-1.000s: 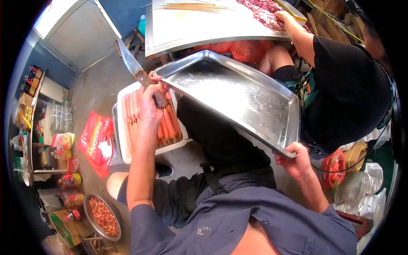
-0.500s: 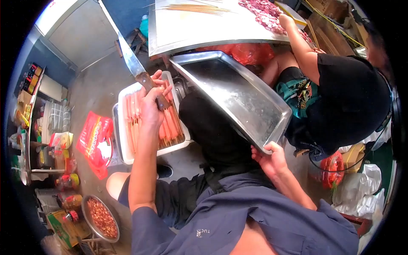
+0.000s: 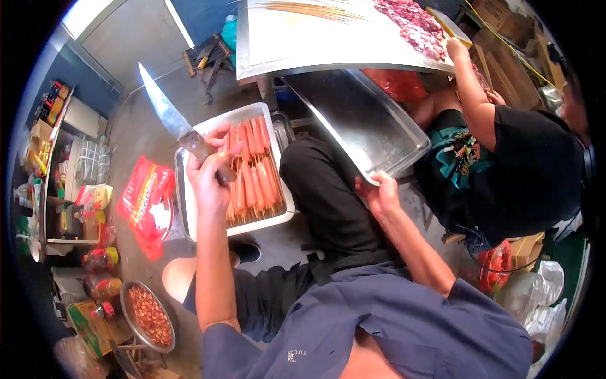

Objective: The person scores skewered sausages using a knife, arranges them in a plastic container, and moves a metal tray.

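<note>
My left hand is wrapped round the wooden handle of a knife, its blade pointing up and to the left. Below the knife, a white tray holds rows of pink sausages on sticks. My right hand grips the near corner of an empty metal tray. That tray is tilted, with its far end hidden under the table edge.
A co-worker in black sits at right, one hand at the chopped meat on the table, where skewer sticks also lie. On the floor are a red bag and a bowl of reddish pieces. Shelves stand left.
My right hand has pushed the metal tray forward, so its far end is now beneath the table. The knife in my left hand is lower, and more of the sausages show.
</note>
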